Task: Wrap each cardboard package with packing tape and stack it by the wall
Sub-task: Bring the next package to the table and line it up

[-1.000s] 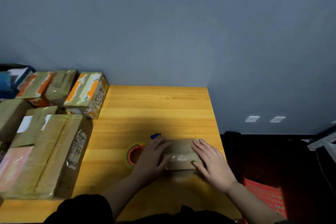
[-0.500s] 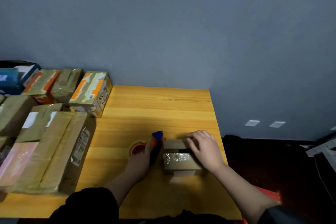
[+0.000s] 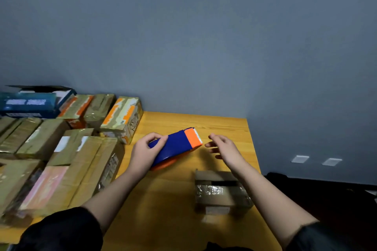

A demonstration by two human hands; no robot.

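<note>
My left hand [image 3: 145, 154] grips a blue and orange tape dispenser [image 3: 177, 144], lifted above the wooden table [image 3: 169, 206] with its orange end pointing right. Just to the right of that end hovers my right hand [image 3: 223, 147], fingers loosely spread and holding nothing. A small cardboard package [image 3: 221, 192] with a band of clear tape across its top sits on the table below my right forearm, near the right edge.
Several taped cardboard packages [image 3: 67, 167] fill the left side of the table, with more along the grey wall [image 3: 120, 116] and a blue box [image 3: 28, 104] at the far left. The table's right edge drops to a dark floor.
My left hand picked up the tape dispenser from beside the small package and raised it. My right hand left the package and moved up toward the dispenser's orange end.
</note>
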